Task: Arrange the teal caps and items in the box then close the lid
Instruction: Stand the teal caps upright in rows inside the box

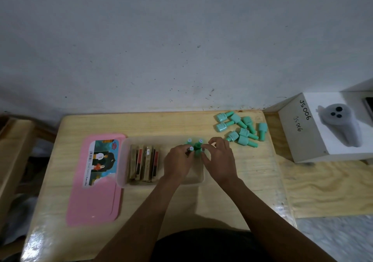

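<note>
head view: box (161, 183) mid desk (232, 201), brown items (144, 163) stacked in its left part, upright teal caps (196, 146) in its right part. left grip (177, 164) pinches one capped piece (190, 149) just beside them. right grip (220, 160) curled at the cluster; clamped or only touching, can't tell. advice: seat it upright, tight vs neighbours, steady the row w/ right so none tip. loose teal caps (240, 130) lie far right on desk. pink lid (94, 191) is left of box, off.
</note>
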